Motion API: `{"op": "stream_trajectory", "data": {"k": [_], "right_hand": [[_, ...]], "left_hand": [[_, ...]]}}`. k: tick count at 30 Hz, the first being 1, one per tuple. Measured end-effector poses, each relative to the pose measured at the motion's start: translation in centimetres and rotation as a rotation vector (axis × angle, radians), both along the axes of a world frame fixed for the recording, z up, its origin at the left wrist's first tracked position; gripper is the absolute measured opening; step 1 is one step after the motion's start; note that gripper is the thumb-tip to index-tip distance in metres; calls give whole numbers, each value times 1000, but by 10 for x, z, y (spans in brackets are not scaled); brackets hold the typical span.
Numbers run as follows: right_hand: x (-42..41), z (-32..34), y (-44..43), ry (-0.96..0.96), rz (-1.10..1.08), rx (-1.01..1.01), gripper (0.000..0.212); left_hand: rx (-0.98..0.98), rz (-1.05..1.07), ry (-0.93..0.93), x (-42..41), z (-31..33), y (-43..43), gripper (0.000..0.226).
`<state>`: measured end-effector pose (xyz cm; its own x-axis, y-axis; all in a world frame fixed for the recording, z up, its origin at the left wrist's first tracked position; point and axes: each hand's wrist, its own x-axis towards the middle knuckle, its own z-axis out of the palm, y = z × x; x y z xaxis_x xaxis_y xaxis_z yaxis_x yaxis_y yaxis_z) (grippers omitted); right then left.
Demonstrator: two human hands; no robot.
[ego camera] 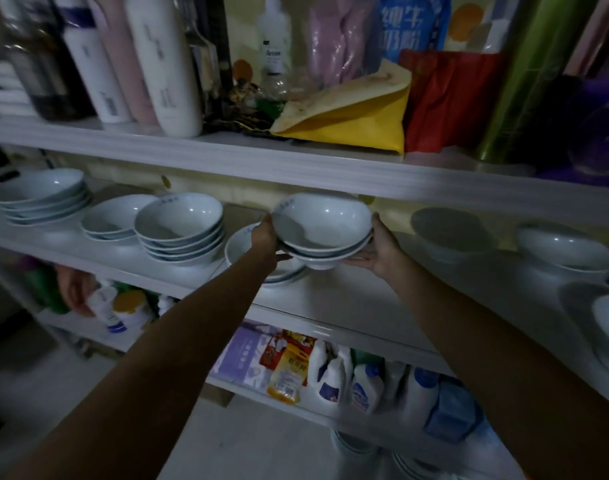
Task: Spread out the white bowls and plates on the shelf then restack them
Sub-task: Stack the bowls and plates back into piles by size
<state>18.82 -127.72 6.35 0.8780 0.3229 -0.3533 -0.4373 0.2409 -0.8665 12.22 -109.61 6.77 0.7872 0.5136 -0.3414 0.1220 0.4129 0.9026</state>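
White bowl stack (322, 233) sits between left hand (265, 239) and right hand (382, 249), both gripping its sides.

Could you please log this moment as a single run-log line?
hands: left hand and right hand grip bowl stack at opposite sides | stack: held over shelf | right of it: lone bowl

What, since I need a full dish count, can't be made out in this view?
1. Held stack, head view: bowl count uncertain; the left hand and right hand cover its sides.
2. Plates behind it, head view: mostly hidden by the left forearm and the stack.
3. Dishes at far right, head view: cut off by the frame edge.
4. Rim lettering, head view: too small and blurred to read.
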Motion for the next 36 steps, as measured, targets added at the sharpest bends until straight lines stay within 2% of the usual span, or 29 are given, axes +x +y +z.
{"op": "stream_trajectory", "data": {"k": [7, 11, 13, 15, 17, 20, 24, 26, 28, 32, 36], "right_hand": [[-7, -8, 66, 44, 81, 44, 59], [-5, -19, 85, -54, 155, -229, 63], [-7, -25, 90, -79, 223, -366, 74], [-8, -28, 90, -85, 250, -424, 77], [-7, -30, 83, -73, 230, -449, 76], [0, -38, 58, -27, 188, -473, 77], [16, -51, -4, 34, 33, -448, 68], [22, -58, -43, 62, -67, -432, 67], [30, -65, -83, 86, -166, -367, 67], [43, -70, -156, 95, -337, -270, 57], [61, -81, -214, 108, -465, -219, 50]], "left_hand": [[3, 85, -7, -20, 3, 53, 59], [109, 117, -1, -14, -21, 62, 54], [279, 185, 176, -9, -29, 61, 64], [593, 243, 391, -7, -29, 53, 73], [902, 305, 448, -5, -29, 37, 71], [1210, 303, 378, 7, -32, 9, 62], [1395, 166, 101, 32, -36, -41, 54], [1402, 56, 36, 46, -40, -71, 54], [1331, -72, 29, 61, -44, -103, 55], [1054, -298, 56, 94, -56, -166, 57], [604, -410, 167, 125, -73, -222, 67]]}}
